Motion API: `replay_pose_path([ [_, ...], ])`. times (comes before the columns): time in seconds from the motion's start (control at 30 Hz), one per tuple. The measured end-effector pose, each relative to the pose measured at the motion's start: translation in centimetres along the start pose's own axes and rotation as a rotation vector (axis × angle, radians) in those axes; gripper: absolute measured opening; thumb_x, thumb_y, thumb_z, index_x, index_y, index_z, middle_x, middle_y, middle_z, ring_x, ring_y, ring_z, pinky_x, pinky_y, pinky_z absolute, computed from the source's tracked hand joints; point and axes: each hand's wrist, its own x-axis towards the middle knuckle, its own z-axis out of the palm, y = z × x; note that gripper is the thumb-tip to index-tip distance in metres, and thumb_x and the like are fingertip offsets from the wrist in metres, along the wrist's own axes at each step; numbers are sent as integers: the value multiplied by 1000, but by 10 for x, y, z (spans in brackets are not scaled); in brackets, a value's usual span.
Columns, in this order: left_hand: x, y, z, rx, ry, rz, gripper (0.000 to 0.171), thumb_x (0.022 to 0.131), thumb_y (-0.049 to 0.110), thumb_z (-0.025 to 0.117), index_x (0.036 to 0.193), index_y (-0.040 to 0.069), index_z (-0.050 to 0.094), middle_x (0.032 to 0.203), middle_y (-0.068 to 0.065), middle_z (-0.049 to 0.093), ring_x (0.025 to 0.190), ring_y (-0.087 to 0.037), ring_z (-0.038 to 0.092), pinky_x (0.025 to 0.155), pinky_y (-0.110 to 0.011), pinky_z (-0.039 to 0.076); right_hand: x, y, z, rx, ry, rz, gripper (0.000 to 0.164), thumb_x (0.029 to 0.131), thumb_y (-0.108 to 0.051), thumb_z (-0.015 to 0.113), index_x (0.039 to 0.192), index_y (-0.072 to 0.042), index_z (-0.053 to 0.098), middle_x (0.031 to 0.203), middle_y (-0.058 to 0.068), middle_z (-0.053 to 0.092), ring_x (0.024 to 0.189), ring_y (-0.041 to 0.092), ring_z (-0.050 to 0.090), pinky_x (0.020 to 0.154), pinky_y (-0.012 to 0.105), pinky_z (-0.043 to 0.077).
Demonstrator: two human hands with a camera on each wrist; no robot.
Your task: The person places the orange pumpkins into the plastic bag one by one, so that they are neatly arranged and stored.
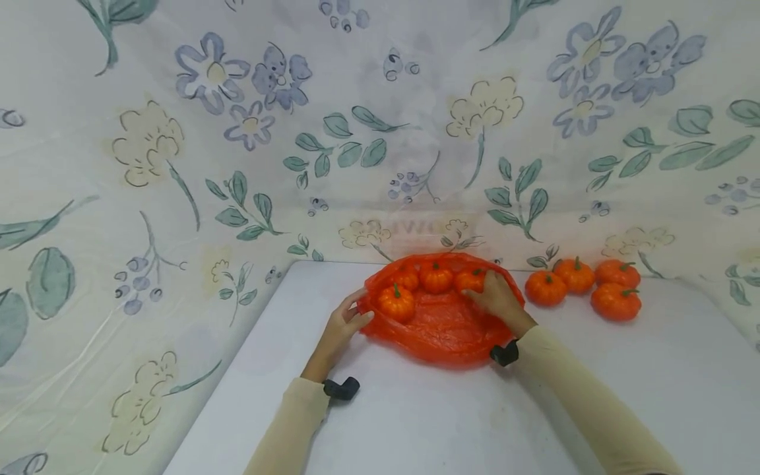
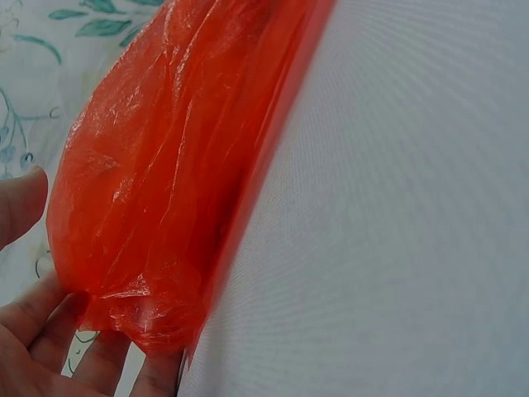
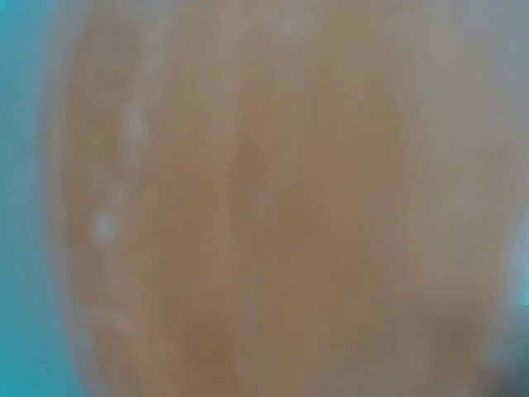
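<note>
A red plastic bag (image 1: pixel 442 330) lies wide open on the white table, with several small orange pumpkins (image 1: pixel 396 303) inside it. My right hand (image 1: pixel 501 302) reaches over the bag's right side and grips a pumpkin (image 1: pixel 469 280) at the back of the opening. At the left end, the fingers of my left hand (image 1: pixel 344 324) touch the bag's edge, extended rather than curled. In the left wrist view, the thumb stands apart from the red plastic (image 2: pixel 149 190), while the fingers reach behind its gathered corner. The right wrist view is a blurred orange-brown surface.
Several more pumpkins (image 1: pixel 615 302) sit to the right of the bag at the table's far side. The white table (image 1: pixel 427 422) meets a flower-printed sheet (image 1: pixel 380 165) at its back and left edges.
</note>
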Motion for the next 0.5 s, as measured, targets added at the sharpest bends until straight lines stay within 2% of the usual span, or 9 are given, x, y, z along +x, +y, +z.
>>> replay_pose_path([
  [0.23, 1, 2, -2, -7, -8, 4, 64, 92, 41, 68, 150, 27, 42, 160, -1, 37, 144, -35, 40, 110, -51, 45, -15, -2, -17, -71, 13, -121, 72, 97, -32, 65, 147, 8, 32, 146, 29, 45, 120, 40, 52, 108, 55, 46],
  [0.37, 0, 0, -1, -6, -1, 2, 65, 92, 39, 68, 149, 27, 43, 160, -1, 37, 144, -34, 41, 109, -50, 46, -24, 1, -28, -29, 20, -155, 71, 96, -32, 66, 148, 4, 35, 145, 27, 48, 123, 41, 54, 105, 55, 49],
  [0.5, 1, -2, 0, -6, 3, -5, 64, 91, 40, 69, 149, 27, 44, 160, 0, 37, 145, -33, 40, 109, -50, 46, -36, 8, -41, 40, 18, -160, 72, 98, -37, 63, 150, 1, 32, 149, 27, 44, 127, 44, 52, 101, 56, 51],
])
